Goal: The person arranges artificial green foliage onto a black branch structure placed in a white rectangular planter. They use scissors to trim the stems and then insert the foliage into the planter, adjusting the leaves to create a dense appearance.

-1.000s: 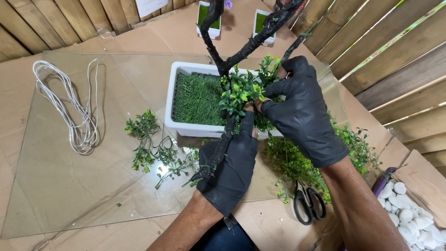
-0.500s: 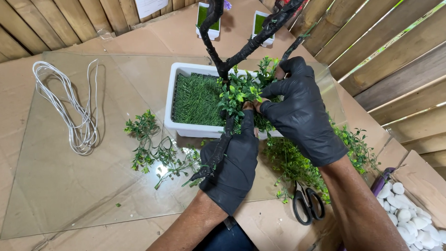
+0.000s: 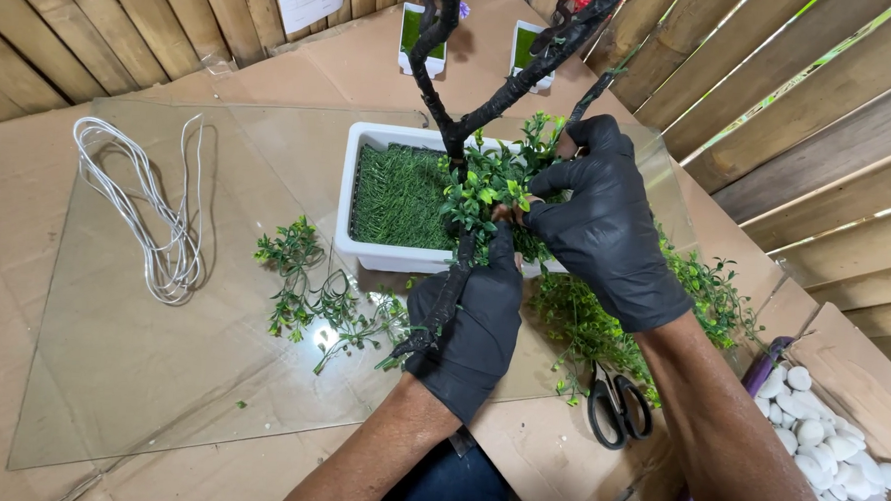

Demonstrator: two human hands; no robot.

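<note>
Leafy sprig [image 3: 488, 197] sitting against the dark branch [image 3: 461, 131] over the white tray [image 3: 353, 191] of green turf, both gloved hands pinching it: left hand [image 3: 467, 327] gripping from below, right hand [image 3: 607, 228] closing from the side. Lying on the glass-topped bench [image 3: 130, 367]: loose sprigs [image 3: 309, 290], wire coil [image 3: 156, 218], scissors [image 3: 619, 408]; white pebbles [image 3: 828, 438] lying at right

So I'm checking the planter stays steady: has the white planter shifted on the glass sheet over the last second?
No. The white planter keeps its place on the glass sheet.
</note>
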